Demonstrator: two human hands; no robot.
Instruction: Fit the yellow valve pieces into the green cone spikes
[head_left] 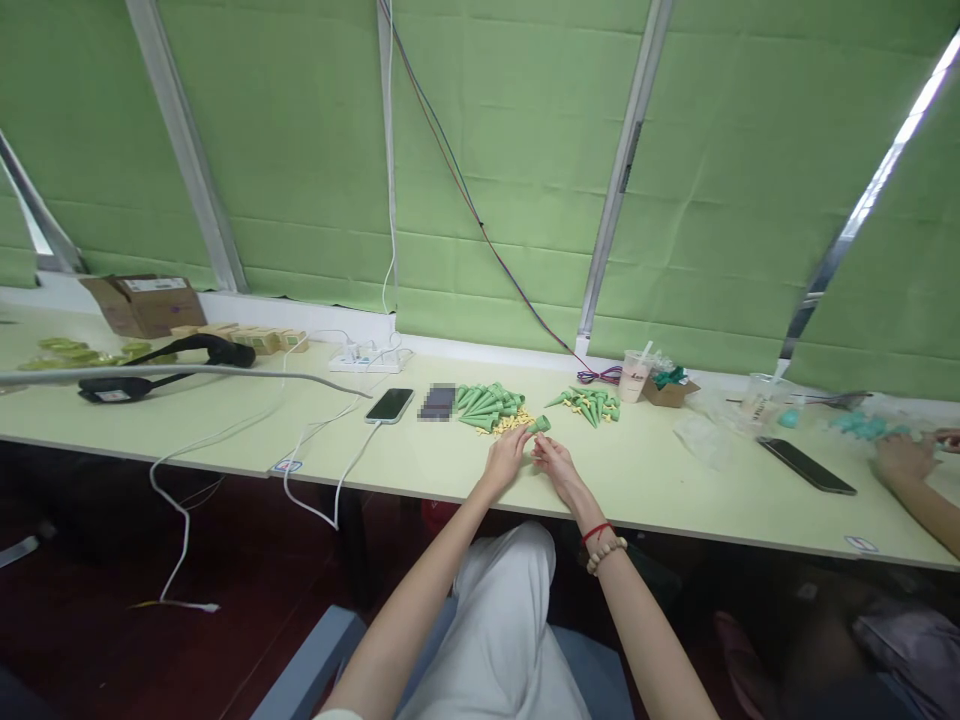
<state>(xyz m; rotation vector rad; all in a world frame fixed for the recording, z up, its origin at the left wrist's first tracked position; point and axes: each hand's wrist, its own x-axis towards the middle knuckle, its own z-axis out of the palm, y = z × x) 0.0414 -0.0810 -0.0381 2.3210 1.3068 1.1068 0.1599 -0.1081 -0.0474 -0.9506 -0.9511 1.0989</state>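
Left hand (507,456): fingers curled, pinching green cone (539,425) at fingertips, cone lifted just off table (420,455). Right hand (553,459): fingers half closed, tips meeting left hand's at cone base, likely steadying; whether it grips anything small, cannot tell. Yellow small parts (512,422): scattered just beyond fingers, within easy reach. Loose cone pile (487,404): behind them. Second cone group (592,404): to right, apart, seemingly sorted. Phone (389,404): left, on cable.

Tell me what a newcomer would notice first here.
Green blinds fill the whole back. On the pale table, mid-frame, the left hand and right hand meet around a small green cone, with piles of green cones just behind. Another person's hand works at the far right.
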